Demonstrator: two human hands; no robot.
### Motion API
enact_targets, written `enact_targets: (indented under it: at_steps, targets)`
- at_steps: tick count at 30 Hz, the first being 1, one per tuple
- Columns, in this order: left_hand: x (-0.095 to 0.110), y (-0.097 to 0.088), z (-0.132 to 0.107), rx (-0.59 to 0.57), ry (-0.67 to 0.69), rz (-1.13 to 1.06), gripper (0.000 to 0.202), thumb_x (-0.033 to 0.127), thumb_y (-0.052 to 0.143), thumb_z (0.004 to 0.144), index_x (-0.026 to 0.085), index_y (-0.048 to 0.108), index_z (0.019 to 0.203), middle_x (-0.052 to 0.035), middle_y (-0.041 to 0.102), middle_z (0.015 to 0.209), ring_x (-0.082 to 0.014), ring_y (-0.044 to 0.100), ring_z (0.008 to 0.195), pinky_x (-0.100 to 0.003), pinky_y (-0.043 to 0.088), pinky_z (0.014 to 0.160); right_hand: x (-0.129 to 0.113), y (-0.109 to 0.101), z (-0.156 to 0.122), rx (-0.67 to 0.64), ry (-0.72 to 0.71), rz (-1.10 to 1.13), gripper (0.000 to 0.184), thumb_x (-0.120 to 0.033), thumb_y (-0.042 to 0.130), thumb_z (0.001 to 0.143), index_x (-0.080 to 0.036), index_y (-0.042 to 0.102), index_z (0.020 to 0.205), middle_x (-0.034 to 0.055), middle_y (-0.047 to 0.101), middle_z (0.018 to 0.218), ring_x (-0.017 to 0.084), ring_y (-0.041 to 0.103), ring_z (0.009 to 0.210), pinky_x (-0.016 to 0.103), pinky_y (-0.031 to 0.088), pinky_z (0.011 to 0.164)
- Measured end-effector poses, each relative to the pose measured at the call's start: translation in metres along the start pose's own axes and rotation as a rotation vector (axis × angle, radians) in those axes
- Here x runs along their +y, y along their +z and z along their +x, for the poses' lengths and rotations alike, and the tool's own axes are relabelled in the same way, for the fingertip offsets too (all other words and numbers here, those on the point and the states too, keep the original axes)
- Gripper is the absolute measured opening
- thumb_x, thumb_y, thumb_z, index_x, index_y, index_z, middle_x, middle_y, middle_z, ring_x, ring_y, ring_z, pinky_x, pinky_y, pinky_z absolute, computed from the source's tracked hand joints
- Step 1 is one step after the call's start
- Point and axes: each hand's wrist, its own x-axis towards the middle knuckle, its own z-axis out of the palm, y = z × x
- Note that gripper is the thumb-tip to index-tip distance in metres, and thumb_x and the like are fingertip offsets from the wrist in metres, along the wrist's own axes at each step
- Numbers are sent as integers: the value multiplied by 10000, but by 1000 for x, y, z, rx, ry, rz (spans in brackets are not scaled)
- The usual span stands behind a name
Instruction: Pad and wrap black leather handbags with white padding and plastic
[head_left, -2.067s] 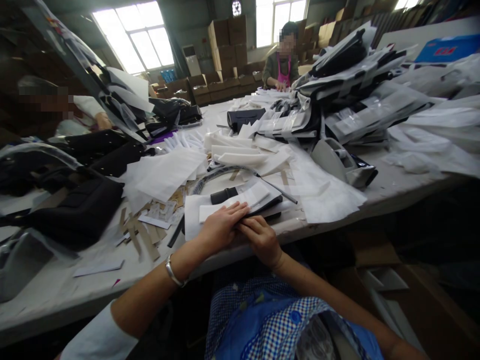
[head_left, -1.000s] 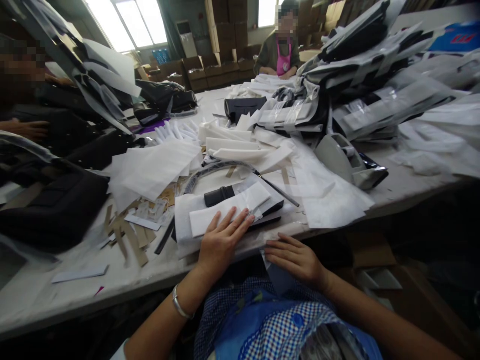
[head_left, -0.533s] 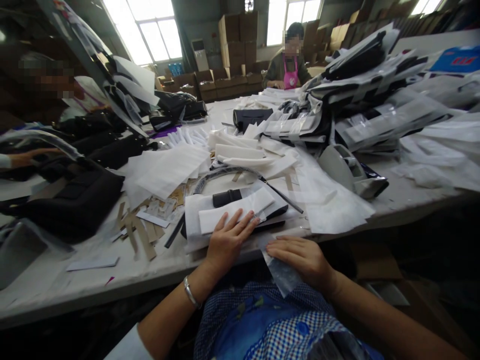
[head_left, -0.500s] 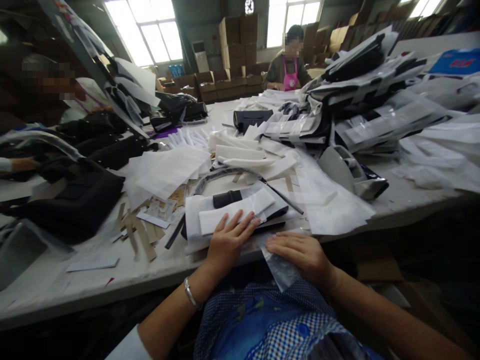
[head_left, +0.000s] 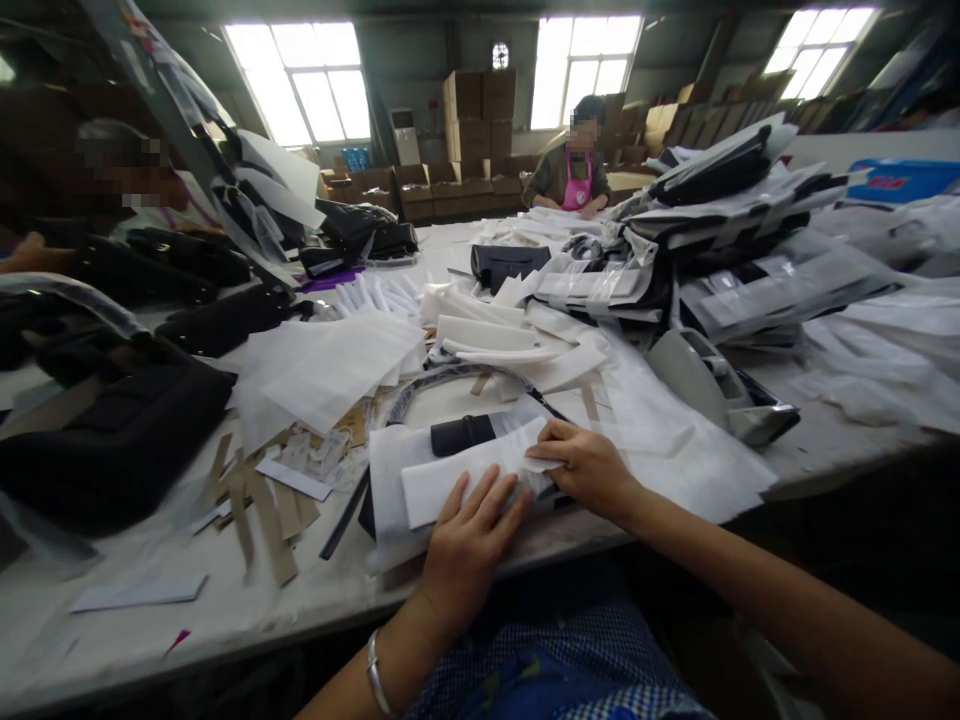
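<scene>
White table (head_left: 255, 622), 1 white strip (head_left: 461, 464) partly beneath left fingers (head_left: 480, 500).

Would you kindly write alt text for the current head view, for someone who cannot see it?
The left hand rests on a white strip while the right hand pinches thin white material at its right end. A black handle curves behind; across the cluttered table is a co-worker in a pink apron.
</scene>
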Motion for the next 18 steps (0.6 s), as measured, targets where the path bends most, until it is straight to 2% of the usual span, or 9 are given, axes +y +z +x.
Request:
enact_targets:
  at_steps: [3,7,11,14,18]
  targets:
    - [-2,2,-2,14,3,-39,405,152,449,992,258,548,1370,-24,562,1430,-240,491,1353,-480,431,1139,2,2,8,-63,151,46,93,-242,702,839,-250,777,783,-12,656,757,109,602,650,232,441,623]
    - [-2,3,-2,29,-8,-79,383,137,440,990,227,582,1335,-36,592,1396,-229,523,1325,-447,441,1138,3,2,18,-126,275,71,97,-270,764,774,-225,749,690,-17,676,713,120,622,653,237,432,623]
    - [-1,2,2,40,-42,-98,371,118,410,992,226,622,1277,-12,606,1380,-207,555,1293,-408,437,1143,5,1,25,-201,351,75,167,-318,778,748,-203,703,654,-20,663,672,122,595,611,238,407,578]
    - [-1,2,4,30,-78,-128,366,128,380,1004,231,639,1241,6,615,1370,-191,562,1285,-394,412,1161,3,1,26,-237,359,43,174,-318,774,753,-200,682,664,-20,653,685,119,576,614,238,390,581]
    - [-1,2,5,26,-90,-142,361,132,370,1007,232,647,1216,14,634,1347,-180,573,1270,-381,402,1165,1,1,25,-220,324,2,171,-311,744,784,-200,664,681,-15,658,734,116,565,630,241,379,597]
